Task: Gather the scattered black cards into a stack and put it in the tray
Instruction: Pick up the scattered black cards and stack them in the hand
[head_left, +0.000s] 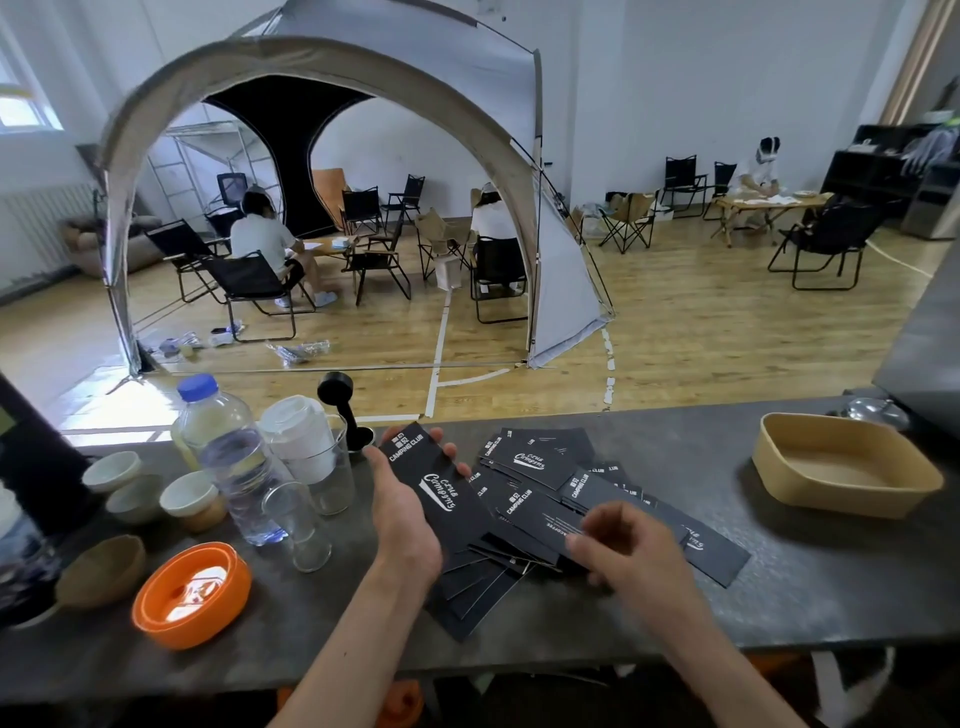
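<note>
Grey counter (675, 613); one tray (852, 499); left hand (402, 519) gripping one card (441, 488); right hand (628, 556) pinching another card (550, 517)

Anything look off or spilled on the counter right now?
Nothing spilled or damaged. The black cards lie fanned at mixed angles, overlapping, as expected mid-gathering. The left hand holds a few; the right hand reaches into the pile. The tray holds no cards.
</note>
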